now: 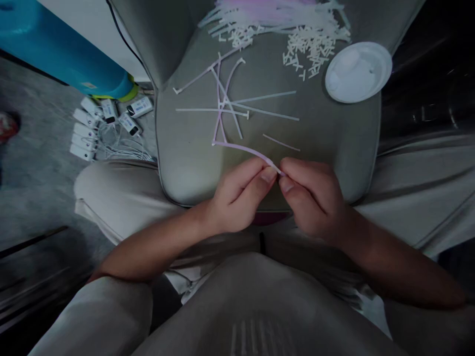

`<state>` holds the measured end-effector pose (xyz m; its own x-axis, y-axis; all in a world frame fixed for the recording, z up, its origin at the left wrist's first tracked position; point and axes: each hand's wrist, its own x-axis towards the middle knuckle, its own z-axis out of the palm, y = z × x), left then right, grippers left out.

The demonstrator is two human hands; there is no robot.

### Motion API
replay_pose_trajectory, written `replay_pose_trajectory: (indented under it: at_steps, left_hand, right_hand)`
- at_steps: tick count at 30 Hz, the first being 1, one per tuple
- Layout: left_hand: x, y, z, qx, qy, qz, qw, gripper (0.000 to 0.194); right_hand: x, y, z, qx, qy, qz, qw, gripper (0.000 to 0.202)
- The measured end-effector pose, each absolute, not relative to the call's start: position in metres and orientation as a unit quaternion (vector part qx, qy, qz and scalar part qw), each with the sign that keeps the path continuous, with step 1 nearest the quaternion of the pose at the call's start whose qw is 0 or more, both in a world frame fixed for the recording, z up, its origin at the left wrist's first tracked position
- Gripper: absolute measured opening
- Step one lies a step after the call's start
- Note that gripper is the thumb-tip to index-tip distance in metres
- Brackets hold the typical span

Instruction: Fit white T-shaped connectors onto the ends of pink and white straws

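My left hand (247,190) pinches the near end of a curved pink tube (245,148), close to the chair seat's front edge. Fingertips of my right hand (309,195) close on the piece at that same end, almost touching the left fingertips. From there the tube runs up and left to a small white joint (213,143). Beyond it, several thin pink and whitish tubes lie crossed and partly joined on the grey seat (193,168). A short loose pink strip (281,142) rests just above my hands.
At the seat's back are a heap of pale tubes (274,20), piles of small white connectors (311,49) and a white bowl (358,71) on the right. White devices with cables (129,123) and a blue cylinder (74,54) are at the left.
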<state>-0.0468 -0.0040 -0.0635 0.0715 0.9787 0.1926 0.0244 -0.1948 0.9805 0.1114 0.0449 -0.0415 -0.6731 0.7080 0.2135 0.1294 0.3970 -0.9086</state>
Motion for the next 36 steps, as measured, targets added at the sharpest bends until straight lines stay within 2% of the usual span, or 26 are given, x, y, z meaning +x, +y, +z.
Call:
replay_pose_trajectory:
  at_steps: [13, 36]
  left_hand:
    - [-0.048, -0.004, -0.062, 0.678, 0.444, 0.51, 0.287, 0.026]
    - [-0.049, -0.002, -0.063, 0.675, 0.416, 0.523, 0.312, 0.023]
  right_hand:
    - [0.111, 0.043, -0.037, -0.286, -0.803, 0.441, 0.28, 0.031]
    - [0.109, 0.039, -0.031, -0.315, -0.762, 0.495, 0.275, 0.033]
